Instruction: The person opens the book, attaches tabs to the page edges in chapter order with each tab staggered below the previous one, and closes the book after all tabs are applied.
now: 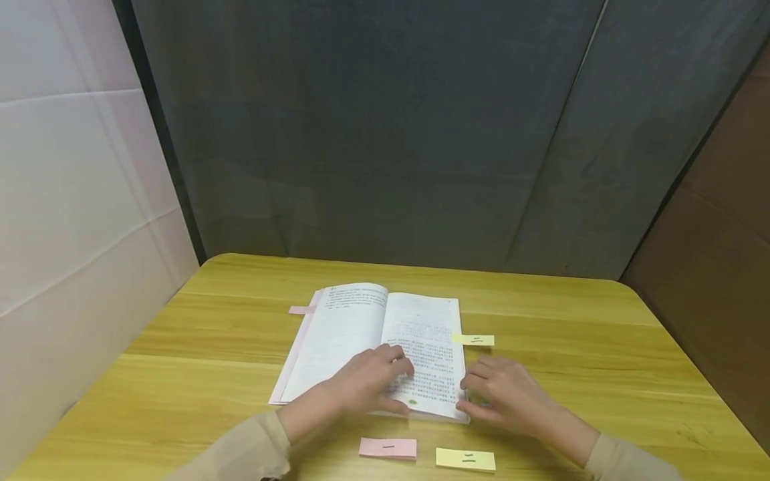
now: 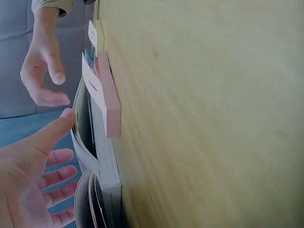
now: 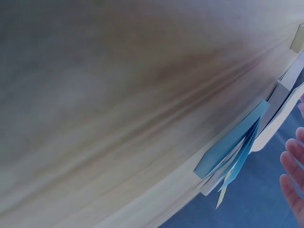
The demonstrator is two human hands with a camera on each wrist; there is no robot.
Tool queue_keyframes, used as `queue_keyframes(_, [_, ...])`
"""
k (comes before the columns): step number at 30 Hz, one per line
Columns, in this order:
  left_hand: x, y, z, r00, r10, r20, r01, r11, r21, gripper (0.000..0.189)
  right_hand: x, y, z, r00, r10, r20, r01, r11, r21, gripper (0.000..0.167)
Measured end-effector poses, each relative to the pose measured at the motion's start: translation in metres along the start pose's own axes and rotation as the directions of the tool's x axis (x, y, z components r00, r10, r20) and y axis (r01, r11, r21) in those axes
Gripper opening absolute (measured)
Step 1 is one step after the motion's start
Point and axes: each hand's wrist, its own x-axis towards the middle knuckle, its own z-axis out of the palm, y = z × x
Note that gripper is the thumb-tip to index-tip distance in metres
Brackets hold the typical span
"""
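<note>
An open book (image 1: 343, 341) with printed pages lies on the table. My left hand (image 1: 371, 377) is over its right page, fingers loosely bent and spread; in the left wrist view, the left thumb (image 2: 59, 126) touches the page edge. Beside the book's lower right edge is my right hand (image 1: 502, 394), fingers relaxed and thumb apart, gripping nothing. A yellow sticky tab (image 1: 475, 340) with a handwritten mark juts from the right page. On the left side a pink tab (image 1: 301, 310) sticks out. A blue sticky-note pad (image 3: 230, 147) is mostly hidden by the right hand in the head view.
In front of the book lie a pink sticky-note pad (image 1: 388, 448) and a yellow sticky-note pad (image 1: 466, 459), each with handwritten strokes. The wooden table (image 1: 192, 347) is bounded by a dark panel (image 1: 373, 133) behind and a pale panel (image 1: 72, 200) on the left.
</note>
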Motion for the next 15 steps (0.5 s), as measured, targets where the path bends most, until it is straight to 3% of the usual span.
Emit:
queue_keyframes(9, [-0.007, -0.01, -0.003, 0.999, -0.026, -0.03, 0.025, 0.999, -0.044, 0.055, -0.001, 0.0, -0.001, 1.0, 0.01, 0.027, -0.01, 1.0, -0.004, 0.019])
queue_keyframes(12, [-0.011, -0.012, -0.005, 0.997, 0.009, -0.073, -0.013, 0.999, -0.051, 0.051, -0.001, 0.0, 0.0, 0.999, 0.004, 0.05, -0.005, 1.0, 0.012, 0.019])
queue_keyframes(15, [-0.015, -0.014, -0.009, 0.985, 0.091, -0.145, -0.094, 0.995, -0.014, 0.045, -0.001, -0.001, 0.001, 0.994, 0.007, 0.106, -0.009, 1.0, 0.017, 0.021])
